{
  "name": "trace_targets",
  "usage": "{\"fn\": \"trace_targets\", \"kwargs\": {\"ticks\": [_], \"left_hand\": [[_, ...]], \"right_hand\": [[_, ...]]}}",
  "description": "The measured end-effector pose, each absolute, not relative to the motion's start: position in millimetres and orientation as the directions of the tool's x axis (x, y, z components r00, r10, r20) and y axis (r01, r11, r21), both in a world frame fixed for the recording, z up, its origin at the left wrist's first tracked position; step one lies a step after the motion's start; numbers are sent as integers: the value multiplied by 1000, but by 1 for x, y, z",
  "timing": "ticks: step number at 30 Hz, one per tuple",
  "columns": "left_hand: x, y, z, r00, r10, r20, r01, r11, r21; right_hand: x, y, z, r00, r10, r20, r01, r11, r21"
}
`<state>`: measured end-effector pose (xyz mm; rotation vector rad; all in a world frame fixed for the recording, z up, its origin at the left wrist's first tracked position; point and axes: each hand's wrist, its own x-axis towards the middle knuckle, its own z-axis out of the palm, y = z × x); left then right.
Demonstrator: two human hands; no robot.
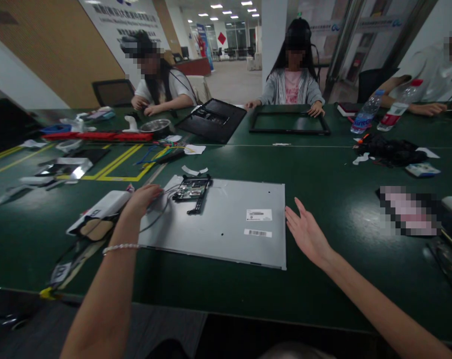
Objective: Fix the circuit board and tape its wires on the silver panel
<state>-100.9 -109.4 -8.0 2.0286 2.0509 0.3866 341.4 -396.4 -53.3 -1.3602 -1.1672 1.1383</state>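
Observation:
A flat silver-grey display panel (pixel 211 229) lies back side up on the green table, with two white labels near its right side. A small circuit board on a black bracket (pixel 193 190) sits on its upper left part. Grey cables (pixel 161 212) run from the board toward the panel's left edge. My left hand (pixel 145 198) is at that edge, fingers bent beside the cables; its fingertips and thumb are mostly hidden. Against or right beside the panel's right edge, my right hand (pixel 308 235) is open, fingers stretched out, holding nothing.
Left of the panel lies a white device with a strap (pixel 108 209). Farther off are a black back cover (pixel 214 119), a metal bowl (pixel 156 126) and a black frame (pixel 289 131) under a co-worker's hands. Bottles (pixel 368 112), black cables (pixel 393 149) and a phone (pixel 410 209) lie right.

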Motion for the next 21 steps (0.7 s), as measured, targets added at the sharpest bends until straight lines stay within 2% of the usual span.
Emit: {"fn": "trace_targets", "kwargs": {"ticks": [4, 7, 14, 18, 21], "left_hand": [[-101, -115, -9, -138, 989, -59, 803, 147, 578], [-97, -120, -6, -197, 975, -107, 701, 216, 680], [-89, -134, 5, -221, 954, -201, 535, 291, 793], [-88, -138, 6, -209, 950, -230, 446, 302, 843], [-87, -139, 7, -216, 945, -247, 378, 314, 871]], "right_hand": [[339, -399, -55, 137, 988, -67, 24, -71, -997], [341, -402, -51, 129, 985, -118, -62, -111, -992], [345, -414, -31, 90, 958, -274, -304, -236, -923], [342, -423, -25, 104, 939, -326, -588, -207, -782], [341, -426, -25, 104, 930, -351, -707, -179, -684]]}}
